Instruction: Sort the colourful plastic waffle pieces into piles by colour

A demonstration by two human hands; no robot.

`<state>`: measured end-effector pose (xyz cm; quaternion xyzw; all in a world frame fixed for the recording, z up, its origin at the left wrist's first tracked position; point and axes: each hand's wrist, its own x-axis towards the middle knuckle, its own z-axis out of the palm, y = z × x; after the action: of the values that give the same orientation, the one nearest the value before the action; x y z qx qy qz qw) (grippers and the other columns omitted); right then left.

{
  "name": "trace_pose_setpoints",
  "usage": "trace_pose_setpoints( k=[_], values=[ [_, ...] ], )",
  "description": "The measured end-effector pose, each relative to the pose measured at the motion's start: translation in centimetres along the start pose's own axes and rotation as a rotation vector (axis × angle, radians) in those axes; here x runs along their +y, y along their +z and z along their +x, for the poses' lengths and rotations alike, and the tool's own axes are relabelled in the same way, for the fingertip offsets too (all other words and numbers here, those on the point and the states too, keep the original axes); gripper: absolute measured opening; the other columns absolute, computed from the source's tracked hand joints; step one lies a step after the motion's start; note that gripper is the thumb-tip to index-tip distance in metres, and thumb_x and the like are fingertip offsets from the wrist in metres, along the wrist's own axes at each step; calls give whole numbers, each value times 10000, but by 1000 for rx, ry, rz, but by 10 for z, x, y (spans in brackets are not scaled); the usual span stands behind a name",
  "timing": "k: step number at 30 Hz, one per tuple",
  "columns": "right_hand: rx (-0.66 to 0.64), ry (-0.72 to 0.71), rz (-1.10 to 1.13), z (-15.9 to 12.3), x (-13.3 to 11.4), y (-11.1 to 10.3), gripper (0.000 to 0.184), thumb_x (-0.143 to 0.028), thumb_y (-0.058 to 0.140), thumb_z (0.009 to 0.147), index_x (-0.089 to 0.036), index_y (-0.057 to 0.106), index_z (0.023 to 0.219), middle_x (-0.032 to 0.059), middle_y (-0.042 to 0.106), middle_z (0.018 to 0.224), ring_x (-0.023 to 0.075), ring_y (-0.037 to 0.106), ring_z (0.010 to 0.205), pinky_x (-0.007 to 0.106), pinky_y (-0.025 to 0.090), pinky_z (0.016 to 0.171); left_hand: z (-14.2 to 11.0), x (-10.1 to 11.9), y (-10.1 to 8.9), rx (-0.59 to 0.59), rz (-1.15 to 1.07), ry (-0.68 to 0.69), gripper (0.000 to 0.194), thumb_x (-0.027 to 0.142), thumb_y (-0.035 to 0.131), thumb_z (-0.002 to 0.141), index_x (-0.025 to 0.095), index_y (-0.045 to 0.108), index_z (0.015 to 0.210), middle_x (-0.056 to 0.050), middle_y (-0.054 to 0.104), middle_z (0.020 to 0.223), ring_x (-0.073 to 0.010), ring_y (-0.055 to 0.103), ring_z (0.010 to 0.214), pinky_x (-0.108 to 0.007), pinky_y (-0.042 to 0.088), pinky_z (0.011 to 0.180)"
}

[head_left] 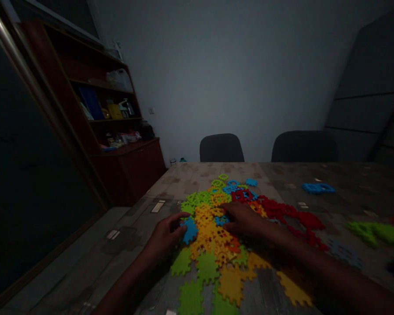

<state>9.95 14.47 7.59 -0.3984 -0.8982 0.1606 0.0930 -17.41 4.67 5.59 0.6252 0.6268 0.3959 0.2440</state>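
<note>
A heap of flat interlocking plastic pieces (216, 227) in yellow, green, red, blue and orange lies spread over the patterned table (184, 175). My left hand (166, 236) rests at the heap's left edge, fingers curled around a blue piece (190, 230). My right hand (241, 218) lies on the middle of the heap, fingers bent down onto yellow and blue pieces; whether it grips one is not visible.
Joined blue pieces (317, 188) lie at the far right, and green pieces (377, 232) near the right edge. Two dark chairs (221, 148) (304, 146) stand behind the table. A wooden shelf unit (114, 127) with clutter stands at the left wall.
</note>
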Motion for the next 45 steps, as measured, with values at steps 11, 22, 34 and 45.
trace_pose_setpoints(
  k=[11,22,34,45],
  values=[
    [-82,-6,-27,13,6,7,668,-307,751,849,-144,571,1471,194,646,1447,358,589,1338,443,445,1084,-8,-6,-1,-97,189,53,647,387,735,754,162,690,1360,-164,682,1394,-381,639,1255,-509,457,1117],
    [-174,-3,-46,20,-1,-3,552,-375,742,969,-209,560,1463,124,633,1433,318,620,1286,568,498,1080,-9,4,0,-163,231,97,744,327,724,757,103,597,1455,-218,620,1445,-407,581,1307,-547,424,1131],
    [-180,18,17,18,2,1,449,-354,717,993,-220,600,1406,110,615,1437,300,636,1241,546,540,1036,-99,72,39,-652,155,417,850,366,821,905,408,339,1604,-77,547,1557,-318,563,1361,-473,474,1121],
    [-178,-36,75,17,4,1,380,-340,719,992,-197,635,1334,96,656,1354,270,673,1150,500,580,967,-115,43,89,-626,431,613,661,556,745,971,292,426,1486,-50,738,1188,-241,648,957,-350,427,850]
  ],
)
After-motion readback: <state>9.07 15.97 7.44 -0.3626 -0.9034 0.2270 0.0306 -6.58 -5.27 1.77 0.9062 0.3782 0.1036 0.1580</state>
